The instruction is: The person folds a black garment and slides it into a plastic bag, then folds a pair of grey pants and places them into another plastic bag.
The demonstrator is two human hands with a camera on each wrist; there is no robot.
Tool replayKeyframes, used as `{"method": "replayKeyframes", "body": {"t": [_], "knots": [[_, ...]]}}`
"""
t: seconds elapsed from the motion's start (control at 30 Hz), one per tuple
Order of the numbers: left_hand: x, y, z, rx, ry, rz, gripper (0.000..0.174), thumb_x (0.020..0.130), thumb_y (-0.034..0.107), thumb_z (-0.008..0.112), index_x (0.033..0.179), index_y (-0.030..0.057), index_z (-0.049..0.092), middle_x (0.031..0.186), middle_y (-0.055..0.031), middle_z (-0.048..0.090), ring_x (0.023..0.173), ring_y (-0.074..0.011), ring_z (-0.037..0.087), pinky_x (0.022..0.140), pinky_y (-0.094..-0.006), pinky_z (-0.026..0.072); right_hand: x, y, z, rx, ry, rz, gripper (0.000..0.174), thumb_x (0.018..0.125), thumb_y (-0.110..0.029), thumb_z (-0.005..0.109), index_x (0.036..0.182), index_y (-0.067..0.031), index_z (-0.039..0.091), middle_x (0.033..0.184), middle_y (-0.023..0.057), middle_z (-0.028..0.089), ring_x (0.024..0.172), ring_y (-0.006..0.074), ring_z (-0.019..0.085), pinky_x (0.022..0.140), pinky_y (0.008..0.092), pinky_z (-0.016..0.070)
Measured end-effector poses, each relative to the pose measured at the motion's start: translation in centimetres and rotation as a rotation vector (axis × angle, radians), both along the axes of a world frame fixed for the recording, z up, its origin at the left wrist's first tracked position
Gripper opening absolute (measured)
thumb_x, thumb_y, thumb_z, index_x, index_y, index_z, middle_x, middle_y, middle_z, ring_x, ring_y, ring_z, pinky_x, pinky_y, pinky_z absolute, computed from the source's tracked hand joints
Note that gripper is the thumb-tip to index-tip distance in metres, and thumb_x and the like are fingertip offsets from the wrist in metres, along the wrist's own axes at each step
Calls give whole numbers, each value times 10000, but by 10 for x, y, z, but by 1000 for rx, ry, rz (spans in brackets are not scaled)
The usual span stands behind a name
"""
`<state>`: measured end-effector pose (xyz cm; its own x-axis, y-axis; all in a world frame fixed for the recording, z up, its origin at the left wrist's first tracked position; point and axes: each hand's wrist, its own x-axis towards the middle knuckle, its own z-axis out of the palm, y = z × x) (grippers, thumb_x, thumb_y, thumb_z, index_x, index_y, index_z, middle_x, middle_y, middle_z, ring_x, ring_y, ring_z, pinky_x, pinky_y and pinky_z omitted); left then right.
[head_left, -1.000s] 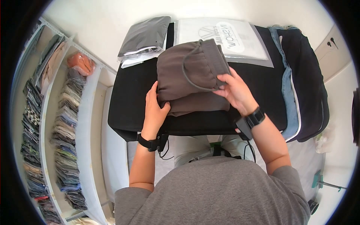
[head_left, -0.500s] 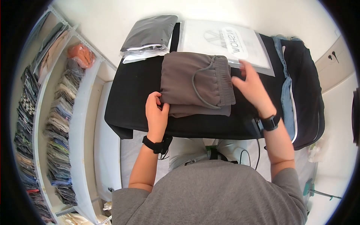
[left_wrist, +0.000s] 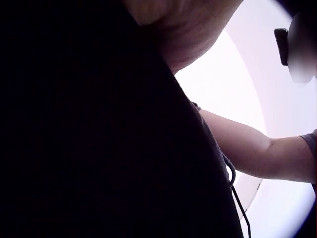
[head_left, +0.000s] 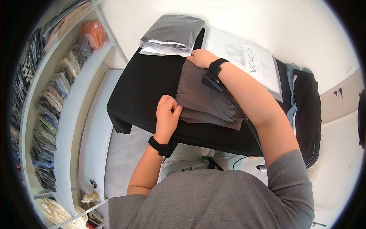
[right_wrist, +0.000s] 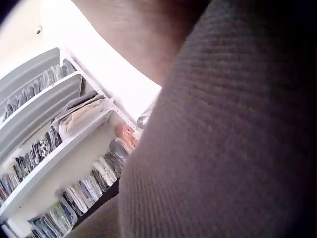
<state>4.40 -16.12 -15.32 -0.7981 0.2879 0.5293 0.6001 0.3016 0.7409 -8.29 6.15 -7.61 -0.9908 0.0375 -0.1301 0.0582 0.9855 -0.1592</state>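
Folded grey-brown drawstring pants (head_left: 198,89) lie on a black-covered table (head_left: 152,82). My left hand (head_left: 167,116) pinches their near left corner between thumb and bent fingers. Stretched across the pants, my right hand (head_left: 202,58) grips the far left corner, its fingertips partly hidden. The drawstring (head_left: 225,112) shows below my right forearm, which covers part of the waistband. Close up in the right wrist view, the ribbed waistband (right_wrist: 208,124) fills the right side. Dark cloth (left_wrist: 99,129) blocks most of the left wrist view.
Behind the pants lie a grey bagged garment (head_left: 173,30) and a clear printed bag (head_left: 232,49). Jeans (head_left: 292,89) and a black garment (head_left: 309,110) hang over the table's right end. Shelves (head_left: 72,126) with bagged clothes stand at the left.
My right hand has left the waistband at the right and crossed over to the far left corner. The pants have come down flat on the table. My left hand stays at the near left corner.
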Motion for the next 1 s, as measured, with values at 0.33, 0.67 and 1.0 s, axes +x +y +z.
{"method": "replayKeyframes", "body": {"t": [0.33,0.67,1.0], "knots": [[-12,-16,12,-2,-205,-124,145,804,12,660,847,-5,522,808,-89,521,736,-217,548,693,-319,454,3,17,-19,-427,171,-7,388,969,-327,419,1053,-32,656,1090,179,655,1032,362,598,919,424,452],[-2,-37,4,-276,308,-172,136,753,-61,595,865,-14,534,833,-142,538,818,-337,548,717,-394,469,4,16,-12,-276,217,-96,383,963,-358,424,1021,-77,677,1057,153,673,1001,348,615,885,431,468],[-3,-50,31,-293,119,-412,213,738,78,687,903,20,565,873,-114,558,867,-295,548,779,-386,452,24,54,46,-312,140,-105,465,937,-402,495,1121,6,620,1068,192,664,1037,357,608,907,425,459]]}}
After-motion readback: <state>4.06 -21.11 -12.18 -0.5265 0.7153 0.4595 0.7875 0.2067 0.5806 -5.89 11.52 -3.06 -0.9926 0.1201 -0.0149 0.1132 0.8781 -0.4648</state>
